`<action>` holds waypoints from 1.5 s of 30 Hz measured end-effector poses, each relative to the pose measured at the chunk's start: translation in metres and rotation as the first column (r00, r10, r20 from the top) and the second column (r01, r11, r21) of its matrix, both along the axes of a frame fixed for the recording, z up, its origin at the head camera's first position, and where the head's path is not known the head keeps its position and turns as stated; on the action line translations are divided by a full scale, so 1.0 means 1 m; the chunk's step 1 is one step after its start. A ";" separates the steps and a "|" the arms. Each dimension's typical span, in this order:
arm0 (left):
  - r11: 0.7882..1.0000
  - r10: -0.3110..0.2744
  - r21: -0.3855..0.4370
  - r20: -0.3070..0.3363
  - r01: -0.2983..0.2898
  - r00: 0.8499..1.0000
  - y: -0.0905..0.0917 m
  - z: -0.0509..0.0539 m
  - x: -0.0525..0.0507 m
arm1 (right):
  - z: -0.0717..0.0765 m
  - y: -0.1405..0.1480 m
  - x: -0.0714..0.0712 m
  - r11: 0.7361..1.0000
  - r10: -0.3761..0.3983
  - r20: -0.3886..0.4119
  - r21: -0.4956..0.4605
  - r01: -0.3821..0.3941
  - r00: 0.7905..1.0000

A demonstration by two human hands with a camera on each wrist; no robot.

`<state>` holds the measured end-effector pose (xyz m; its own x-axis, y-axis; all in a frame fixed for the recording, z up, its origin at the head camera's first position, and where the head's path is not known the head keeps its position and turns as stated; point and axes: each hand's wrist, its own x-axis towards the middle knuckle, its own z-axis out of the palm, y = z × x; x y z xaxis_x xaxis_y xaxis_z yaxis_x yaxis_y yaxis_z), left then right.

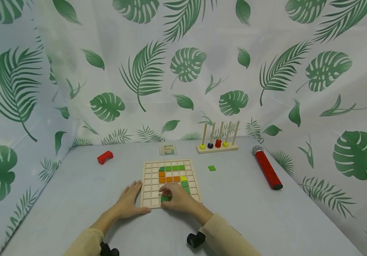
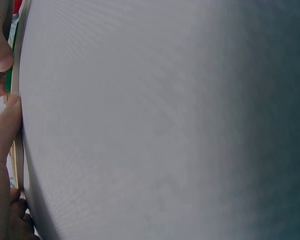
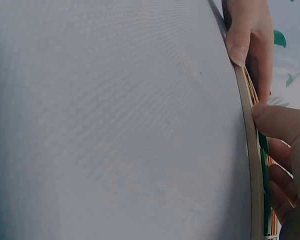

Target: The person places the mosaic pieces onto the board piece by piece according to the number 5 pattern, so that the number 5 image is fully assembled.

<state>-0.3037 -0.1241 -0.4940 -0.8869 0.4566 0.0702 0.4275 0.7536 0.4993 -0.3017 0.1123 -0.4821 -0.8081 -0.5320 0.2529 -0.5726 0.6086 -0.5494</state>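
A wooden grid board (image 1: 150,185) lies in the middle of the table, holding green, orange and yellow square tiles. My right hand (image 1: 181,200) is over its lower part, thumb and forefinger pinching a dark green tile (image 1: 165,199) near the front edge. The right wrist view shows the right thumb (image 3: 275,121) by the board's rim, beside green tiles (image 3: 265,175). My left hand (image 1: 127,202) rests at the board's lower left corner. Its straight fingers touch the left side, and its thumb (image 2: 6,127) lies against the front edge. Part of the lower rows is hidden behind the right hand.
A loose green tile (image 1: 212,168) lies right of the board. Behind it are a small pattern card (image 1: 162,150) and a peg stand (image 1: 206,150) with colored beads. A red block (image 1: 105,157) sits at left, a red tube (image 1: 267,169) at right.
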 end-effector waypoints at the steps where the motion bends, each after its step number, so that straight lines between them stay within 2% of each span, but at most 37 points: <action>1: 1.000 0.000 -0.002 0.000 0.000 1.000 0.000 0.000 0.000 | 0.000 0.001 0.000 1.000 0.001 0.002 0.001 -0.001 1.000; 9: 1.000 0.003 -0.003 0.003 -0.003 1.000 0.000 0.002 0.002 | 0.000 0.002 0.000 1.000 -0.003 0.019 -0.002 0.003 1.000; 18: 1.000 0.005 0.001 0.013 -0.005 1.000 -0.003 -0.002 0.002 | -0.004 0.001 0.000 1.000 -0.002 0.004 0.010 0.002 1.000; 24: 1.000 -0.003 -0.014 -0.011 0.002 1.000 -0.004 -0.003 -0.002 | -0.001 0.001 -0.001 1.000 -0.016 0.022 -0.004 0.016 1.000; 30: 1.000 -0.006 -0.024 0.008 0.006 1.000 -0.003 -0.004 -0.005 | -0.002 0.005 -0.003 1.000 -0.015 0.052 -0.025 0.016 0.999; 40: 1.000 0.005 -0.031 0.030 -0.004 1.000 -0.001 -0.001 -0.004 | -0.003 0.002 0.000 0.999 -0.004 -0.018 -0.032 0.003 1.000; 45: 0.999 0.012 -0.042 0.032 -0.010 0.999 -0.002 -0.003 -0.005 | -0.004 0.001 0.000 0.999 0.002 -0.023 -0.034 -0.003 1.000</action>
<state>-0.3085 -0.1258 -0.4966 -0.8934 0.4487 0.0231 0.4034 0.7785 0.4808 -0.3020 0.1132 -0.4860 -0.8006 -0.5247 0.2895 -0.5868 0.5884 -0.5563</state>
